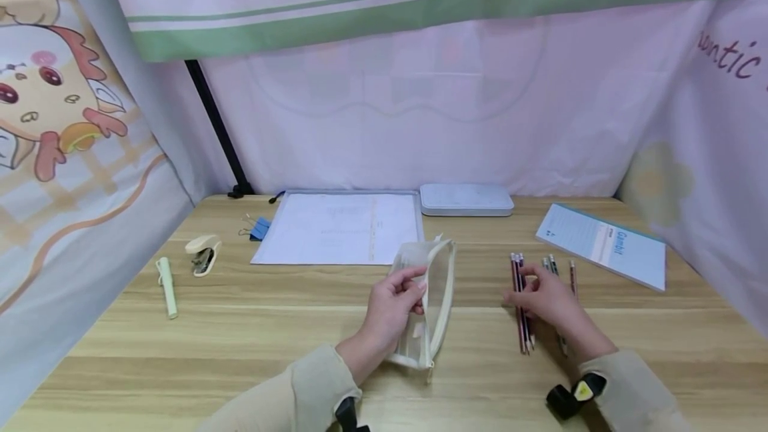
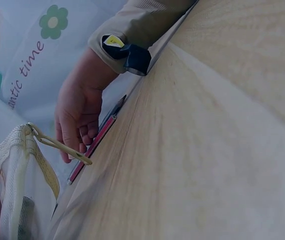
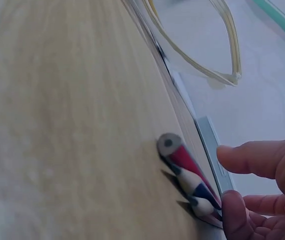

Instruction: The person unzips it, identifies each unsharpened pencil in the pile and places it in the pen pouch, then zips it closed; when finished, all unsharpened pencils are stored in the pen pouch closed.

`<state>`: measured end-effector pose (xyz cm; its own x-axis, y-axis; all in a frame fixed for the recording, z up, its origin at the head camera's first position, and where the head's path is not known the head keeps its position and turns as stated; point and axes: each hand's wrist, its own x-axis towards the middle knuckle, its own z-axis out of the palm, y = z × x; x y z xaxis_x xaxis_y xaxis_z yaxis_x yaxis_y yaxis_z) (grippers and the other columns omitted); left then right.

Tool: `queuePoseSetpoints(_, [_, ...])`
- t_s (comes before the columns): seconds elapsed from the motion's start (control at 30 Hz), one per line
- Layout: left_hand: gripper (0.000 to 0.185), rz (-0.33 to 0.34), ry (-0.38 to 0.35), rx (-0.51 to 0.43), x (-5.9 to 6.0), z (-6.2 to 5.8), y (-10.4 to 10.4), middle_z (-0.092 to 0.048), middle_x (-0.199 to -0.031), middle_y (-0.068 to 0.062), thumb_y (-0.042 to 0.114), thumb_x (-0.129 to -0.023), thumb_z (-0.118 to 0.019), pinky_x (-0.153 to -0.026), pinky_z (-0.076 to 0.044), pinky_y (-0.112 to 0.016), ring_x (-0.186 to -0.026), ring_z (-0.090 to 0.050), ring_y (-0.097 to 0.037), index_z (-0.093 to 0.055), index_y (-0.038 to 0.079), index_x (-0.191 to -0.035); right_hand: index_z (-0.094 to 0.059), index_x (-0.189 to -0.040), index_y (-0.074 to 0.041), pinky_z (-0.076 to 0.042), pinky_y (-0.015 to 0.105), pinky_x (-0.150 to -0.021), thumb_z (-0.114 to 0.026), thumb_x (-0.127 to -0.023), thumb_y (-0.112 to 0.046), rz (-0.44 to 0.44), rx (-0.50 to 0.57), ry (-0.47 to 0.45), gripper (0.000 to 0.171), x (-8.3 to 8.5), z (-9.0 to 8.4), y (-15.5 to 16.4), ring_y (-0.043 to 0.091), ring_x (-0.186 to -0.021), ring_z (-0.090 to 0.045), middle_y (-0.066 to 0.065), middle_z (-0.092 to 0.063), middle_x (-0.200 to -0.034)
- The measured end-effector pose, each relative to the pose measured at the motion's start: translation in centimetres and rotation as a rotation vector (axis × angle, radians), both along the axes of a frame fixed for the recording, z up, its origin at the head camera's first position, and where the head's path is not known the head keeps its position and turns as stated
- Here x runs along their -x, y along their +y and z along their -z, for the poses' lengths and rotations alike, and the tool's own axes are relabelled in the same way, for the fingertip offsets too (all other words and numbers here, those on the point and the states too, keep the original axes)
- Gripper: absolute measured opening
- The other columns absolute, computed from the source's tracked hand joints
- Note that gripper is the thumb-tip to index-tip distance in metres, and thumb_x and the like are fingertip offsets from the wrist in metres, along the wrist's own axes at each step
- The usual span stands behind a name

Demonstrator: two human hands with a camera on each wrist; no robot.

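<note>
My left hand (image 1: 393,305) pinches the side of a pale see-through mesh pencil case (image 1: 414,345), whose zipped mouth gapes toward the right. In the left wrist view the case's zipper pull (image 2: 65,149) dangles from its end. Over on the right, my right hand (image 1: 549,299) reaches down over a small bundle of pencils (image 1: 517,332) lying on the table. Its thumb and finger stand apart in the right wrist view, with fingertips close beside the pencils (image 3: 185,162). More pencils (image 1: 553,265) lie partly hidden under that hand, and a single one (image 1: 573,273) sits farther right.
A blue-white notepad (image 1: 600,245) lies at the back right. Along the back are a metal tin (image 1: 467,200) and a clipboard with paper (image 1: 336,229). Blue binder clips (image 1: 259,229), a cream stapler (image 1: 204,253) and a pale green pen (image 1: 167,289) lie left. Cloth walls surround the table.
</note>
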<state>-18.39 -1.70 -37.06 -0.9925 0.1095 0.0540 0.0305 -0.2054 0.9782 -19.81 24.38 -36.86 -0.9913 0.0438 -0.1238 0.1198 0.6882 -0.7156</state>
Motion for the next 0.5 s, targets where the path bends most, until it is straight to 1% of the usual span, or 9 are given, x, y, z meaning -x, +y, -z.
queuePoseSetpoints(0.1, [0.03, 0.001, -0.001, 0.003, 0.0, 0.0, 0.0, -0.051, -0.073, 0.0, -0.002, -0.086, -0.058, -0.054, -0.048, -0.016, -0.059, -0.051, -0.007, -0.059, -0.006, -0.116, -0.038, -0.13, 0.005, -0.051, 0.029, -0.057, -0.074, -0.077, -0.028, -0.009, -0.025, -0.009, 0.073, 0.2, 0.1, 0.2, 0.018, -0.065, -0.055, 0.014, -0.052, -0.087])
queuePoseSetpoints(0.27, [0.03, 0.002, 0.002, 0.004, 0.0, -0.1, -0.1, -0.051, -0.073, 0.0, -0.002, -0.086, -0.058, -0.054, -0.048, -0.016, -0.059, -0.051, -0.006, -0.059, -0.006, -0.116, -0.037, -0.13, 0.005, -0.05, 0.03, -0.052, -0.077, -0.074, -0.027, -0.03, -0.06, -0.019, 0.076, 0.8, 0.3, 0.5, 0.018, -0.059, -0.053, 0.013, -0.052, -0.082])
queuePoseSetpoints(0.4, [0.03, 0.006, 0.007, 0.002, 0.0, 0.0, -0.1, -0.051, -0.073, 0.0, -0.002, -0.086, -0.058, -0.054, -0.048, -0.016, -0.059, -0.051, -0.007, -0.059, -0.006, -0.116, -0.035, -0.132, 0.006, -0.05, 0.03, -0.053, -0.076, -0.075, -0.024, -0.046, -0.046, -0.055, 0.076, 1.2, 0.4, 0.9, 0.018, -0.058, -0.053, 0.014, -0.052, -0.083])
queuePoseSetpoints(0.5, [0.03, 0.007, 0.007, -0.001, 0.1, 0.1, 0.0, -0.051, -0.072, 0.0, -0.002, -0.086, -0.058, -0.053, -0.048, -0.016, -0.059, -0.051, -0.007, -0.059, -0.006, -0.116, -0.033, -0.133, 0.006, -0.052, 0.03, -0.054, -0.073, -0.076, -0.02, -0.039, -0.04, -0.086, 0.075, 1.3, 0.2, 0.9, 0.018, -0.059, -0.054, 0.015, -0.053, -0.084])
